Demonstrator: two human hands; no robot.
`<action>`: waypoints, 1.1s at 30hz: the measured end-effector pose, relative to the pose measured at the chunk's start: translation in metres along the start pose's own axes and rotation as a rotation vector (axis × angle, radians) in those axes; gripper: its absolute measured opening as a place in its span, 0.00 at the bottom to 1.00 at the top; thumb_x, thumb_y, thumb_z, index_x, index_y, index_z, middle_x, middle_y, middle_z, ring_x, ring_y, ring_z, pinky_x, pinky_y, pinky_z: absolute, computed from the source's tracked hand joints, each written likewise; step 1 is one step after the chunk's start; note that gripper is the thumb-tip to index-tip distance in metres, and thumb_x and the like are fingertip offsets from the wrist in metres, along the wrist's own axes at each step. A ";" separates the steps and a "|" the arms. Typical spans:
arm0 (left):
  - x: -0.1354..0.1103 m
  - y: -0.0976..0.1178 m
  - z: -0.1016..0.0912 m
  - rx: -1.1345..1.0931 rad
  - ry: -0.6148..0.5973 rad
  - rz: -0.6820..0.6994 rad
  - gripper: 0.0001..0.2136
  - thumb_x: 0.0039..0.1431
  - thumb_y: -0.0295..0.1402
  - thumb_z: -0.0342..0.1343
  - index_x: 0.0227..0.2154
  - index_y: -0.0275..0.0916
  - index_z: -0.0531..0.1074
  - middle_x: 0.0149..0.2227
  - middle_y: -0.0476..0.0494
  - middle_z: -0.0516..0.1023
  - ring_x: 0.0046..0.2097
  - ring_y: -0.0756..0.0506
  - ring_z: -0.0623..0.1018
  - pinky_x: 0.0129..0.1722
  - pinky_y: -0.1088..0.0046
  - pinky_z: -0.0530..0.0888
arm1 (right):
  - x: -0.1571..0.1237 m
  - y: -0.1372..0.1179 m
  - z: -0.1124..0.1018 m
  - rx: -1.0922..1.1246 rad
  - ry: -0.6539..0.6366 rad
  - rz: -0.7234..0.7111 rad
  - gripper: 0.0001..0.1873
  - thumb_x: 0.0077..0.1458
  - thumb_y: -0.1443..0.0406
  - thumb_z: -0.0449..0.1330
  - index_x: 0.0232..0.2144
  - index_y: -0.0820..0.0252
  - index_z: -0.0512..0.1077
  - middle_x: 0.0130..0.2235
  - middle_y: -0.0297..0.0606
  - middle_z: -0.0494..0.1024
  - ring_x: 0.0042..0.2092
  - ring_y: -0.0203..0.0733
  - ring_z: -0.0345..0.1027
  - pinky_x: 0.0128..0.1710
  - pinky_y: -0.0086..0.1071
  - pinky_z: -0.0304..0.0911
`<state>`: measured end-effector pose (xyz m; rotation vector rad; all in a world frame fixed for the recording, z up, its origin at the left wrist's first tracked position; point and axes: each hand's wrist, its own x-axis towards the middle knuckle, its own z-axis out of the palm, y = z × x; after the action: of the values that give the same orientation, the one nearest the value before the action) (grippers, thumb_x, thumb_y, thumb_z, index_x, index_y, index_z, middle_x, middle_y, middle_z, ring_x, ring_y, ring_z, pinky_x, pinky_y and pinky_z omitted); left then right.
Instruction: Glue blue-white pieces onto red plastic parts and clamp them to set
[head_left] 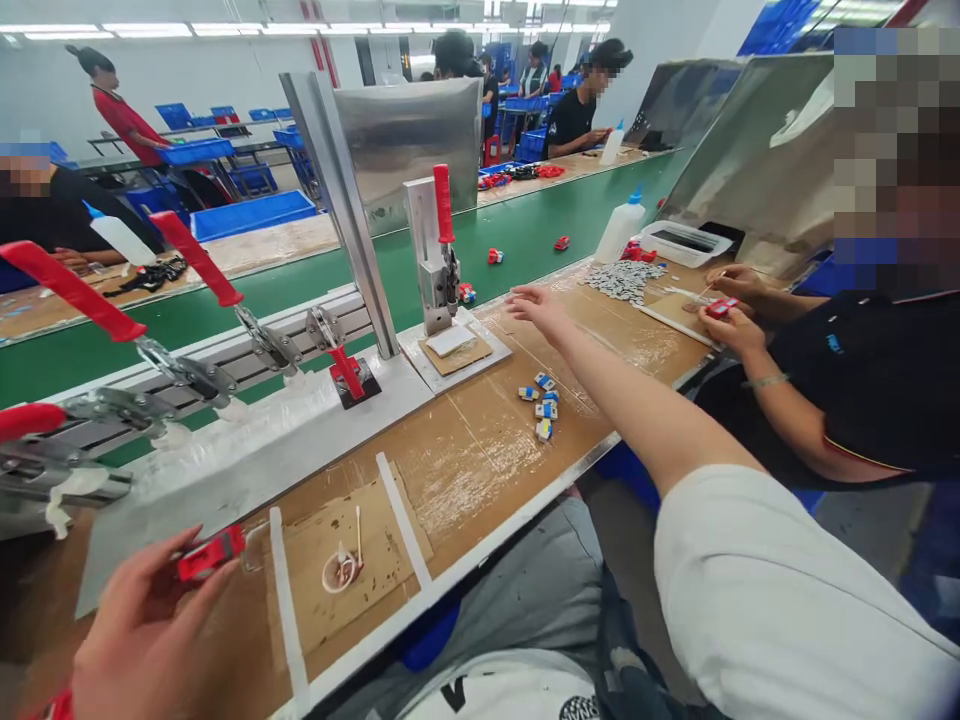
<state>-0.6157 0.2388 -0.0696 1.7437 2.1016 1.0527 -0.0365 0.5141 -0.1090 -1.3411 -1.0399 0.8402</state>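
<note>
Between the thumb and fingers of my left hand point(146, 610) is a red toy car point(211, 553), at the lower left above the bench. My right hand point(538, 306) reaches out over the bench's far edge by the green conveyor belt, fingers stretched and nothing in them. Beyond it on the belt lie small toy cars, one red and white point(496, 256) and one red point(562, 243). Several small white, blue and yellow toy parts point(546, 408) sit on the bench below my right forearm. A small cup point(341, 572) with a cotton swab point(358, 535) rests on stained cardboard point(315, 600).
Red-handled toggle clamps point(195, 258) line the left side, beside a metal post point(341, 200). Another clamp point(444, 220) stands on a white base. At right, a co-worker's hands point(739, 325) hold a red toy car near a pile of grey pieces point(624, 281) and a white bottle point(621, 228).
</note>
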 end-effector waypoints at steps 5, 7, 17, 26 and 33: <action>0.046 0.037 0.041 -0.437 -0.222 -0.233 0.21 0.45 0.52 0.74 0.43 0.57 0.80 0.45 0.53 0.85 0.53 0.32 0.82 0.61 0.50 0.77 | -0.113 -0.032 0.001 -0.363 -0.114 -0.297 0.16 0.60 0.53 0.62 0.27 0.57 0.70 0.26 0.33 0.70 0.29 0.38 0.61 0.34 0.34 0.57; 0.063 0.039 0.060 -0.524 -0.347 -0.174 0.26 0.43 0.52 0.75 0.43 0.48 0.79 0.45 0.45 0.86 0.50 0.33 0.83 0.60 0.50 0.78 | -0.161 -0.049 0.043 -0.423 -0.349 -0.419 0.22 0.65 0.50 0.57 0.25 0.57 0.67 0.25 0.31 0.65 0.30 0.38 0.59 0.33 0.33 0.53; 0.059 0.005 0.112 -0.672 -0.674 -0.021 0.29 0.50 0.45 0.74 0.51 0.37 0.75 0.48 0.36 0.84 0.48 0.37 0.83 0.55 0.55 0.79 | -0.254 -0.069 0.219 -0.712 -1.286 -0.622 0.27 0.68 0.51 0.58 0.22 0.58 0.61 0.22 0.31 0.64 0.26 0.36 0.50 0.32 0.36 0.40; 0.057 0.001 0.118 -0.736 -0.650 0.066 0.26 0.51 0.38 0.73 0.52 0.38 0.77 0.46 0.40 0.84 0.47 0.39 0.83 0.52 0.59 0.79 | -0.271 -0.044 0.228 -0.597 -1.342 -0.925 0.22 0.73 0.58 0.52 0.26 0.58 0.65 0.27 0.36 0.73 0.29 0.39 0.58 0.31 0.36 0.41; 0.056 0.003 0.118 -0.715 -0.634 0.078 0.23 0.53 0.37 0.71 0.51 0.36 0.79 0.46 0.39 0.85 0.46 0.39 0.82 0.51 0.59 0.78 | -0.273 -0.045 0.229 -0.560 -1.308 -0.964 0.15 0.64 0.64 0.55 0.23 0.58 0.62 0.25 0.34 0.69 0.28 0.37 0.55 0.30 0.36 0.40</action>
<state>-0.5608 0.3363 -0.1376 1.5083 1.0998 0.9325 -0.3486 0.3364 -0.1068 -0.3558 -2.7827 0.6032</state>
